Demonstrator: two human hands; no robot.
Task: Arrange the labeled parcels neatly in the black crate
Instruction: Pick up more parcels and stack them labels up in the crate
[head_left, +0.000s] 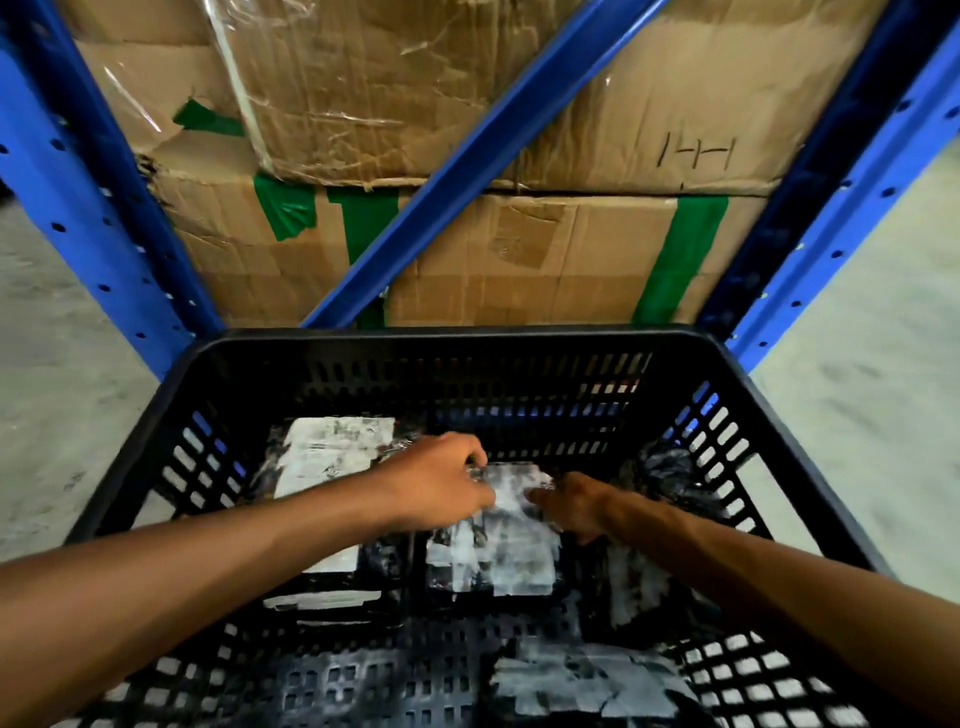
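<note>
Nearest the lens, two bare forearms reaching in from the lower corners of the frame toward its centre. Just below them, the near wall of the black crate (363, 675), perforated, with a white-labelled parcel (592, 680) lying at lower right. Left hand (441, 480) at centre frame, fingers curled down and pinching the upper left edge of the centre parcel (498, 540), a dark-wrapped packet with a smeared white label. Right hand (571, 504) just right of it, touching the same packet's right edge; fingers tucked under or against the wrap, closed or spread hard to tell through the blur. Further labelled packet (332, 457) left of centre, partly under the left wrist, and another (332, 587) below it. Crumpled dark bag (670, 478) against the crate's right wall. All parcels inside the crate, on its floor. Beyond the far rim, across the upper frame, stacked cardboard boxes (519, 260) with green tape (680, 260), behind a blue rack (467, 156) with a diagonal brace. Grey concrete floor (857, 364) at both sides.
</note>
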